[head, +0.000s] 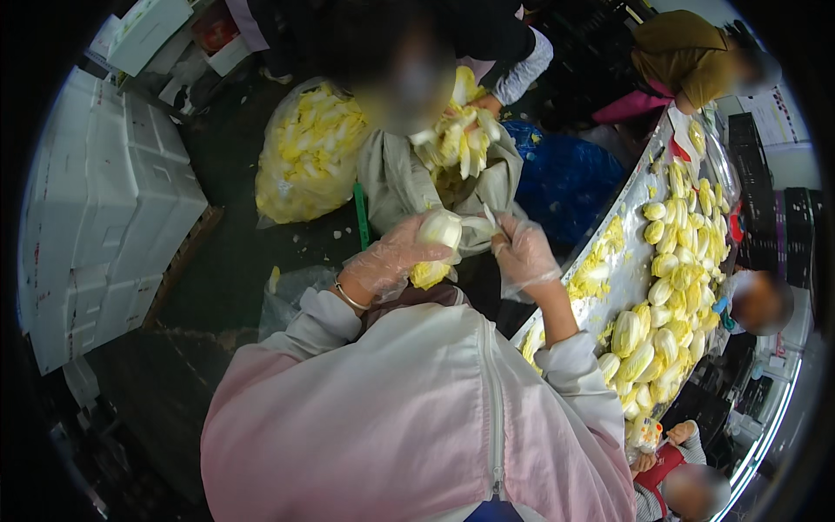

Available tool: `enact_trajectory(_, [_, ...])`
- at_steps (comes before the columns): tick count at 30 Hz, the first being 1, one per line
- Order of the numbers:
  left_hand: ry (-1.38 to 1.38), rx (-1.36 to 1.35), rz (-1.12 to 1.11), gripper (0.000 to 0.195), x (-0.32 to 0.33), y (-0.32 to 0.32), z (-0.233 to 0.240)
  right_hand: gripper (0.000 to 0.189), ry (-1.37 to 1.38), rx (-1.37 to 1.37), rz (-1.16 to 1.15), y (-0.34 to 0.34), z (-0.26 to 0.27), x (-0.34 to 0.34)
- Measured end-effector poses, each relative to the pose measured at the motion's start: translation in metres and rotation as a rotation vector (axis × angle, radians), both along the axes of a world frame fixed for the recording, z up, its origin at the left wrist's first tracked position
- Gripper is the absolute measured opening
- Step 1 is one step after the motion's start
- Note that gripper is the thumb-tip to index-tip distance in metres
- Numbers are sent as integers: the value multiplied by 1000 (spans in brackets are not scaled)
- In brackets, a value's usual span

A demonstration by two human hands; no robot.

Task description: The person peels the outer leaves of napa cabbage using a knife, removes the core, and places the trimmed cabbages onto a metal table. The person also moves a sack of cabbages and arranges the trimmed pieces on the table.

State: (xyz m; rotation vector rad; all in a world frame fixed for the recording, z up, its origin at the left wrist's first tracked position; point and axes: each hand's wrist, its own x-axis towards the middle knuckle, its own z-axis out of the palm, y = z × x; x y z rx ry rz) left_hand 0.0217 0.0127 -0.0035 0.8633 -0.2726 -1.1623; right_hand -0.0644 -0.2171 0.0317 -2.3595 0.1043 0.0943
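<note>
My left hand [398, 251], in a clear plastic glove, is closed around a small head of napa cabbage [441, 230] with its pale base up and yellow leaf tips down. Beside it on the right, my right hand [524, 251], gloved too, grips a small knife whose pale blade [489, 214] points up. A whitish leaf [477, 225] stretches from the cabbage base towards the right hand; whether the fingers pinch it I cannot tell. Just beyond both hands stands an open woven sack [398, 173] holding loose leaves.
Many cabbage heads [665, 346] and loose leaves lie on the metal table [629, 251] at right. Ahead stand a clear bag of yellow leaves [316, 147] and a blue bag [567, 176]. A co-worker's hand [486, 104] holds leaves over the sack. White foam boxes [98, 215] are stacked at left.
</note>
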Motion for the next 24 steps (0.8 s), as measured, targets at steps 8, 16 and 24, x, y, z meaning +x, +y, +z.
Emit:
enact_trajectory(8, [167,-102,133,68,-13,-1,35,23,-168,-448,-213,-4,24,39])
enact_trajectory(16, [-408,141,179,51,-7,-10,11,19,-66,-537,222,33,48,-1])
enact_trajectory(24, [-614,201,212,50,-11,-15,12,22,-57,-533,174,34,41,-7])
